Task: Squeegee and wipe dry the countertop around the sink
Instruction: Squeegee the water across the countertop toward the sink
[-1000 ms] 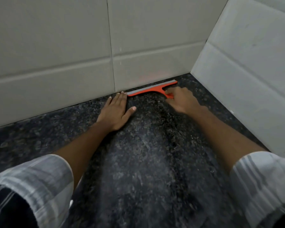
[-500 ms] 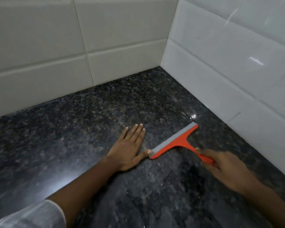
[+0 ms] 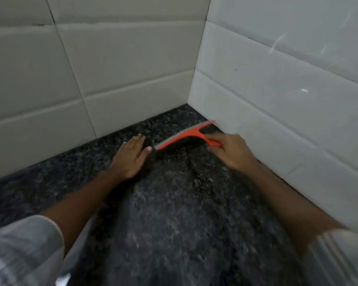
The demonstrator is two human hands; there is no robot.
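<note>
While right hand (image 3: 232, 152) grips orange squeegee (image 3: 186, 135) (blurred) near corner, left hand (image 3: 132, 156) flat, spread on countertop (image 3: 174, 223).

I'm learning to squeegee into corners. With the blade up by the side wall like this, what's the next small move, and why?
Probably pull the squeegee toward the body. The right hand grips its handle, and the blade's far end sits near the right tiled wall, so no room remains to push. The left hand rests flat on the countertop beside it.

The right hand (image 3: 233, 153) gripped the orange squeegee (image 3: 186, 136) near the tiled corner; the left hand (image 3: 132, 157) lay flat on the countertop (image 3: 174, 213), thumb beside the blade.
</note>
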